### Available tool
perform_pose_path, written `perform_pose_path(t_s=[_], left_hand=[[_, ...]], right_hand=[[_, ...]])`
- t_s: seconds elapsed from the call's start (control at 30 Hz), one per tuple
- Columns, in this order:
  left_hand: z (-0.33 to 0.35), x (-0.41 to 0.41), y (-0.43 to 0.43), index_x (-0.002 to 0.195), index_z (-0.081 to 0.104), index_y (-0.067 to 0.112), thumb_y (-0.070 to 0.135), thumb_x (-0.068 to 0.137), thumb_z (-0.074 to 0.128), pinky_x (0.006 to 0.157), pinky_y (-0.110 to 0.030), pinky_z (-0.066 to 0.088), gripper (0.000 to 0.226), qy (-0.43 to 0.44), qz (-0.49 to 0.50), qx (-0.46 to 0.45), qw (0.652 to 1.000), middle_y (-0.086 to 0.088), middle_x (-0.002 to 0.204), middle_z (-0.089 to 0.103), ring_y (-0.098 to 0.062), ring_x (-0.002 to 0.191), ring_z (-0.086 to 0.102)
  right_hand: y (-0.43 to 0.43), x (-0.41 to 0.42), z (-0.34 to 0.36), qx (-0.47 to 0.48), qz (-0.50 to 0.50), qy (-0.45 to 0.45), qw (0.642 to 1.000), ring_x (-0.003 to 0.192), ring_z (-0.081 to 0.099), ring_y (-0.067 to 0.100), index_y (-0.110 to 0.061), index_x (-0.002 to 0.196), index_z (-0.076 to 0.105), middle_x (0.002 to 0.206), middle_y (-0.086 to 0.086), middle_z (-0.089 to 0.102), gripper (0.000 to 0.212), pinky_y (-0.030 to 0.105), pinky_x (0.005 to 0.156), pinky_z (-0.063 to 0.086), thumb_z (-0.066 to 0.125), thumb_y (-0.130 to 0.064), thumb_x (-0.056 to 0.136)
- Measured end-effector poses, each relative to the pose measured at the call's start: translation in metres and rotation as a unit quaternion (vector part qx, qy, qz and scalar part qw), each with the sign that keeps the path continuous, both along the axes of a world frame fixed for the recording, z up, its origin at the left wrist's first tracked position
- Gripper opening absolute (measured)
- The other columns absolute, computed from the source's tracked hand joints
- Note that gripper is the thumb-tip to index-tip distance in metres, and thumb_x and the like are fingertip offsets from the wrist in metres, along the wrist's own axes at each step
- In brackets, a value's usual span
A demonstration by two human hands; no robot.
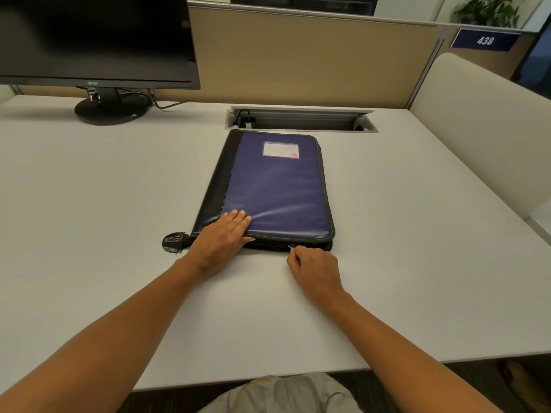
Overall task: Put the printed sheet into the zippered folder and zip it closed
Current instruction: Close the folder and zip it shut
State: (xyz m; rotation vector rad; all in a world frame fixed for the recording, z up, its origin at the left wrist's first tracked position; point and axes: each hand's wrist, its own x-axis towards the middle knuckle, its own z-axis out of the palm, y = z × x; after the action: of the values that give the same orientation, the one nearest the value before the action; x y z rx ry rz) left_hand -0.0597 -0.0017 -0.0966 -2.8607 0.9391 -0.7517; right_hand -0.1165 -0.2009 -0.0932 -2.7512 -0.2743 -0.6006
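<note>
Basically left hand [222, 235] presses flat-fingered on the zippered folder [274, 189] to anchor it while right hand [313, 268] pinches the zipper pull [292, 247] at its near edge.

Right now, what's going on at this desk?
A person is working on a blue and black zippered folder that lies with its cover down on the white desk. The left hand presses flat on the folder's near left corner. The right hand pinches the zipper pull at the near edge. No printed sheet is in view, and how much of the zip is closed cannot be told.
</note>
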Motion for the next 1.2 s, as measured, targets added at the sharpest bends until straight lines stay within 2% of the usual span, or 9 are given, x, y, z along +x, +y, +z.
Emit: perform_pose_path(t_s=[0.13,0.2,0.3,0.4,0.6,0.77,0.9,1.07,1.2], left_hand=[[-0.001,0.001,-0.006,0.099,0.07,-0.003,0.038,0.1,0.004,0.071,-0.041,0.056,0.077,0.001,0.003,-0.004,1.0,-0.019,0.098,0.072,-0.031,0.089,0.07],[0.0,0.001,-0.008,0.098,0.07,-0.003,0.038,0.1,0.004,0.07,-0.042,0.056,0.078,0.002,0.002,-0.004,1.0,-0.019,0.096,0.072,-0.032,0.088,0.071],[0.001,0.001,-0.01,0.097,0.07,-0.004,0.038,0.1,0.004,0.069,-0.042,0.056,0.078,0.009,0.002,-0.002,1.0,-0.02,0.096,0.072,-0.032,0.087,0.071],[0.002,0.0,-0.01,0.097,0.07,-0.004,0.038,0.1,0.004,0.068,-0.042,0.057,0.078,0.019,0.004,-0.001,1.0,-0.02,0.095,0.072,-0.033,0.086,0.071],[0.005,-0.001,-0.006,0.1,0.069,-0.004,0.04,0.099,0.005,0.072,-0.043,0.056,0.077,0.061,0.016,0.002,0.998,-0.02,0.098,0.072,-0.033,0.089,0.07],[0.009,0.0,0.003,0.103,0.068,-0.003,0.041,0.099,0.005,0.076,-0.042,0.055,0.077,0.094,0.029,0.011,0.995,-0.019,0.101,0.071,-0.032,0.092,0.069],[0.012,0.0,0.011,0.104,0.067,-0.004,0.041,0.099,0.005,0.075,-0.044,0.055,0.077,0.127,0.048,0.02,0.991,-0.02,0.102,0.071,-0.033,0.092,0.069],[0.013,0.001,0.019,0.106,0.066,-0.005,0.041,0.099,0.006,0.075,-0.046,0.054,0.076,0.151,0.06,0.031,0.986,-0.021,0.104,0.069,-0.035,0.094,0.068],[0.014,0.001,0.021,0.108,0.065,-0.005,0.041,0.099,0.006,0.078,-0.046,0.053,0.075,0.163,0.065,0.039,0.984,-0.021,0.106,0.069,-0.036,0.096,0.067]], right_hand=[[0.009,0.0,0.007,-0.011,-0.03,0.008,0.999,0.03,0.009,0.011,-0.025,0.052,0.026,0.04,-0.011,0.019,0.038,0.008,0.046,-0.007,0.06,-0.019,0.068],[0.014,0.001,0.009,-0.011,-0.038,0.016,0.999,0.03,0.012,0.01,-0.024,0.049,0.028,0.037,-0.01,0.02,0.038,0.009,0.046,-0.009,0.062,-0.018,0.065],[0.022,0.002,0.008,-0.027,-0.033,0.044,0.998,0.032,0.017,0.007,-0.02,0.043,0.045,0.031,-0.006,0.033,0.034,0.009,0.043,-0.008,0.07,-0.017,0.066],[0.033,0.004,0.008,-0.054,-0.036,0.061,0.996,0.033,0.018,0.009,-0.018,0.042,0.05,0.03,-0.004,0.044,0.032,0.01,0.044,-0.007,0.074,-0.018,0.064],[0.018,0.005,0.006,0.009,-0.032,0.082,0.996,0.034,0.029,0.015,-0.012,0.048,0.05,0.036,0.004,0.049,0.032,0.011,0.043,0.003,0.065,-0.01,0.076],[-0.002,0.002,0.008,0.01,-0.035,0.127,0.991,0.054,0.041,0.021,-0.012,0.066,0.044,0.05,-0.003,0.033,0.029,0.021,0.044,0.017,0.038,-0.02,0.094],[-0.013,-0.001,0.012,0.02,-0.052,0.138,0.989,0.048,0.035,0.016,-0.012,0.067,0.042,0.051,-0.001,0.034,0.028,0.023,0.046,0.018,0.038,-0.021,0.094],[-0.021,-0.003,0.013,0.018,-0.044,0.126,0.991,0.056,0.038,0.026,-0.01,0.065,0.041,0.06,0.007,0.045,0.029,0.021,0.045,0.016,0.041,-0.019,0.093],[-0.025,-0.001,0.01,0.022,-0.037,0.116,0.992,0.054,0.038,0.031,-0.011,0.063,0.04,0.059,0.018,0.055,0.03,0.028,0.049,0.024,0.044,-0.018,0.091]])
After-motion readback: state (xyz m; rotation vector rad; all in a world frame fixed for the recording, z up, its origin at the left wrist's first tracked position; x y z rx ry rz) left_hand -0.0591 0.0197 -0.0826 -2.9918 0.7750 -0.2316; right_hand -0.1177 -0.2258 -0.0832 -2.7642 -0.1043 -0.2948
